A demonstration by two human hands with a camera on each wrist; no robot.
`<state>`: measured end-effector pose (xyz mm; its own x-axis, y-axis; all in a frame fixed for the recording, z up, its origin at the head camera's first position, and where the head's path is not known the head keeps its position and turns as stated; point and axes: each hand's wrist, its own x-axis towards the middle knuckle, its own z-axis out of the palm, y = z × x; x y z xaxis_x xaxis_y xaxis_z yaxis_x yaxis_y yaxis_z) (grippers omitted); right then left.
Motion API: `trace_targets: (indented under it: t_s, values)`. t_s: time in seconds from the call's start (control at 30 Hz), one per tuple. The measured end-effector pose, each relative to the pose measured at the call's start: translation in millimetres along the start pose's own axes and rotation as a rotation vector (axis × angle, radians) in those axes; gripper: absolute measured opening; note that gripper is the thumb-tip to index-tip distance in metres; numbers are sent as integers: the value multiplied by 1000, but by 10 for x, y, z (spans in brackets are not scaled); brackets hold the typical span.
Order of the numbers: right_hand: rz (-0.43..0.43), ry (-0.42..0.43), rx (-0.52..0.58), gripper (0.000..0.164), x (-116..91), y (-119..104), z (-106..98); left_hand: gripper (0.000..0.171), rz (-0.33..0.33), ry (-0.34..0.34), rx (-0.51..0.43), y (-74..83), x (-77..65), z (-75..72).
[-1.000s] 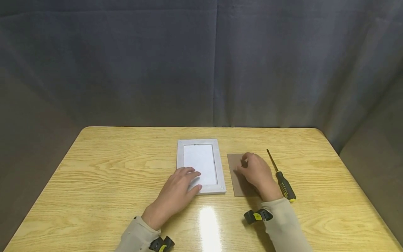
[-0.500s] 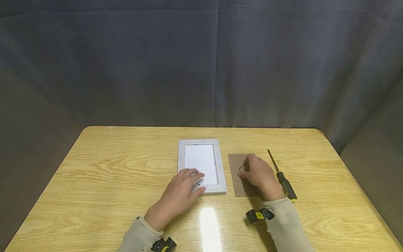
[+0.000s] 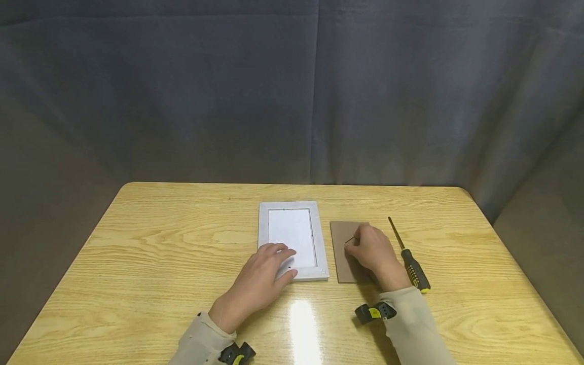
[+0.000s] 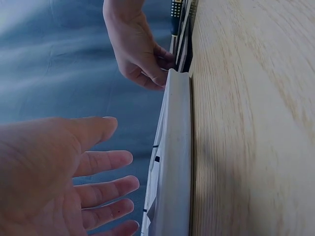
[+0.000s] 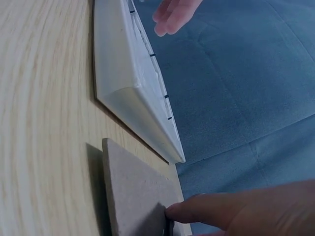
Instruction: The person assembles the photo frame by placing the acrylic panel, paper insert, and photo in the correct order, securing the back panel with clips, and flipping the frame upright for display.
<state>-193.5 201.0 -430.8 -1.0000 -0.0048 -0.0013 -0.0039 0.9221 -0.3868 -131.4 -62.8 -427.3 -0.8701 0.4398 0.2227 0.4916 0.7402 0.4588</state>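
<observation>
A white picture frame (image 3: 322,253) lies back side up on the table, a white sheet (image 3: 289,230) inside it and small dark tabs along its inner edge. My left hand (image 3: 257,274) hovers over its near left corner, fingers spread and relaxed, holding nothing; the left wrist view shows a gap between fingertips and frame. To the right is a thin brown board (image 3: 342,258). My right hand (image 3: 375,251) pinches a thin dark strip (image 3: 350,240) at the board's upper face. In the right wrist view the board's edge (image 5: 110,191) stands off the table, with a shadow under it.
A screwdriver (image 3: 414,271) with a black and yellow handle lies right of my right hand, its shaft pointing away. The wooden table (image 3: 159,253) ends at a grey curtain (image 3: 219,101) behind. Both wrists carry small black cameras on straps.
My right fingers have closed on the thin dark strip, and the brown board has shifted slightly up and away. My left hand has slid a little right, still over the frame.
</observation>
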Motion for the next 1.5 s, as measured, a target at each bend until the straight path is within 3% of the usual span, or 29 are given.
trace_targets:
  t_s: [0.43, 0.77, 1.07, 1.5]
  values:
    - [-68, 83, 65, 23, -19, -106, -20, 41, -10, 1, -2, -27, 5, -2]
    - [-48, 115, 89, 31, -11, -179, -30, 41, -14, 28, -6, -54, 6, -19]
    - [-77, 153, 117, 28, -40, -226, -71, 43, -61, 38, 16, -89, 24, -77]
    - [-139, 193, 169, 29, -60, -294, -96, 58, -157, 68, 42, -192, 24, -135]
